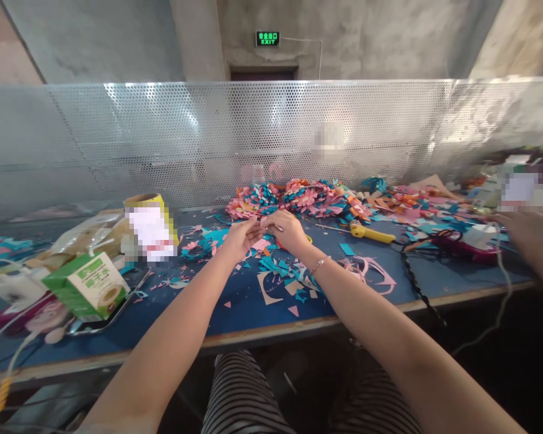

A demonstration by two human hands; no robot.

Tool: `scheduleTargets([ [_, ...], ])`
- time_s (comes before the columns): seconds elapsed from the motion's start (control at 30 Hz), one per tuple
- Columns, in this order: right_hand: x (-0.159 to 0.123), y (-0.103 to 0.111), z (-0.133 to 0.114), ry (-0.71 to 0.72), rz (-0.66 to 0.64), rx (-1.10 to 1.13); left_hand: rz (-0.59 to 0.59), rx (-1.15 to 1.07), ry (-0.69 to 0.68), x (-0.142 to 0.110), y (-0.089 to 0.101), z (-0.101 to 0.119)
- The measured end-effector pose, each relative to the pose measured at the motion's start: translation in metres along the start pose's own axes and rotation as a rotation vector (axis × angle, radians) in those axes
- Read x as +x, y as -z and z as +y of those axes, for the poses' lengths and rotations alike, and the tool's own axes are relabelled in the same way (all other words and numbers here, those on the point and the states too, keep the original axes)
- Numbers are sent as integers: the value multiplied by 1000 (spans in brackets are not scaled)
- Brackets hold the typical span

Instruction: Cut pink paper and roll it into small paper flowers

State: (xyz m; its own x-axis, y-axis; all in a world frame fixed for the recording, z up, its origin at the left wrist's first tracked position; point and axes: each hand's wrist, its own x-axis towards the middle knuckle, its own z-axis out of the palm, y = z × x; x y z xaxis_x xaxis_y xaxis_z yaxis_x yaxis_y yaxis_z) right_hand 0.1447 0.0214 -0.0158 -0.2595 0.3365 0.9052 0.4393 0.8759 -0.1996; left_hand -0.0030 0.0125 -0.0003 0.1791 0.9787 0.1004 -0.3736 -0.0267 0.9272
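My left hand and my right hand meet fingertip to fingertip above the blue table. Both have their fingers pinched together; whatever is between them is too small or hidden to name. A yellow curved edge shows beside my right hand, mostly covered by it. Just beyond the hands lies a heap of fringed pink, blue and orange paper pieces. Loose blue scraps and a beige cut-out offcut lie on the table below my hands.
A yellow-handled tool like a soldering iron lies right, with a dark twisted cord. At left stand a green-and-white drink carton and a yellow tube. A perforated metal screen closes the back. Another person's arm reaches in at right.
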Motion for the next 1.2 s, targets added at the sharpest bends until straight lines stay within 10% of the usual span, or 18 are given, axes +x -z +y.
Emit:
scheduleTargets([
  [0.17, 0, -1, -1, -10, -35, 37, -10, 49, -33, 0, 1, -2],
  [0.53, 2, -5, -8, -530, 76, 509, -14, 54, -131, 1, 2, -1],
  [1.2, 1, -9, -10, -675, 108, 819, 5, 47, -144, -1, -2, -3],
])
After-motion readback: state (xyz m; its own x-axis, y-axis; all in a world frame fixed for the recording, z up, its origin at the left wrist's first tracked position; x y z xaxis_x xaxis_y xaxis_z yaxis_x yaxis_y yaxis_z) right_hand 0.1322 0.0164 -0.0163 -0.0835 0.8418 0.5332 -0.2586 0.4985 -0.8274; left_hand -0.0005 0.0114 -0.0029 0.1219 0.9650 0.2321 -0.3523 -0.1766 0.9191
